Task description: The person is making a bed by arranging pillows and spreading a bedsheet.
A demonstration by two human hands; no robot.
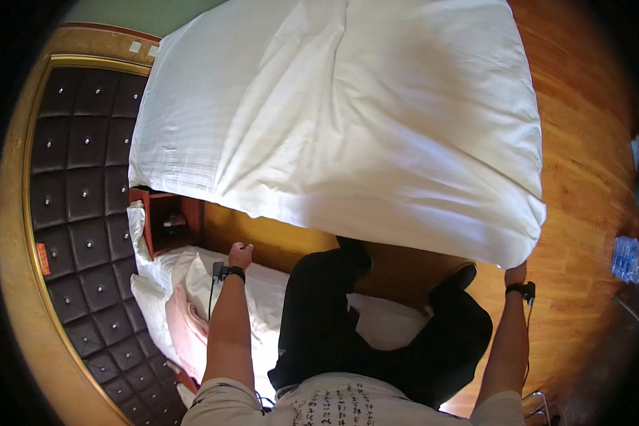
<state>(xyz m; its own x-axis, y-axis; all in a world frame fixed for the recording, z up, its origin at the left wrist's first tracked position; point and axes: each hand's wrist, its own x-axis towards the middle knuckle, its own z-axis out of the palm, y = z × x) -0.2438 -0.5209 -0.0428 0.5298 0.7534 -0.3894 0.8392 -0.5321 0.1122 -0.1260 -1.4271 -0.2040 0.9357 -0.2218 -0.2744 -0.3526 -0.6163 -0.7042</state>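
Note:
A bed in white bedding [383, 133] spreads across the top and middle, with long creases running through the cloth. My right hand [515, 274] is at its near right corner. The fingers go out of sight under the corner, and the hand appears to grip the bedding there. My left hand [240, 256] hangs in the air short of the bed's near edge, in front of a wooden nightstand [152, 226]. Nothing shows in it; its fingers are loosely bent, with the thumb apart. Both wrists wear black straps with small devices.
A second bed with white bedding [266, 287] and a pink cloth [183, 319] lies close behind my legs. A dark tufted headboard panel [88, 191] lines the left wall. Wrapped plastic bottles [627, 260] stand on the wooden floor [580, 213] at right.

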